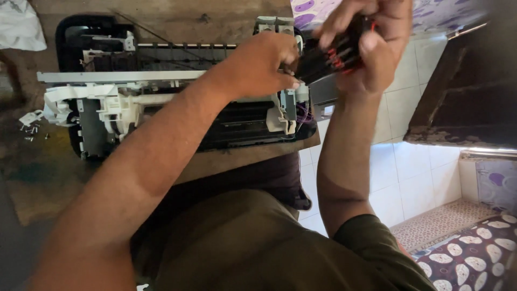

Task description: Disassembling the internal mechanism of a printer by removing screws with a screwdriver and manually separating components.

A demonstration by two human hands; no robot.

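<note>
A printer with its cover off [161, 108] lies on a wooden table [242, 159], showing white plastic parts and a long metal rail [107, 76]. My right hand [377, 48] is raised over the printer's right end and grips a black carriage part with red pieces [336, 54]. My left hand [264, 64] reaches across the printer, its fingers pinched on the lower end of that same black part, next to a white and grey bracket [288, 108] with purple wires.
Several small screws [29, 129] and a white plastic piece lie on the table at the left. A white cloth [19, 27] sits at the top left. To the right are a white tiled floor [409, 161], a patterned mat [474, 258] and dark wooden furniture [463, 91].
</note>
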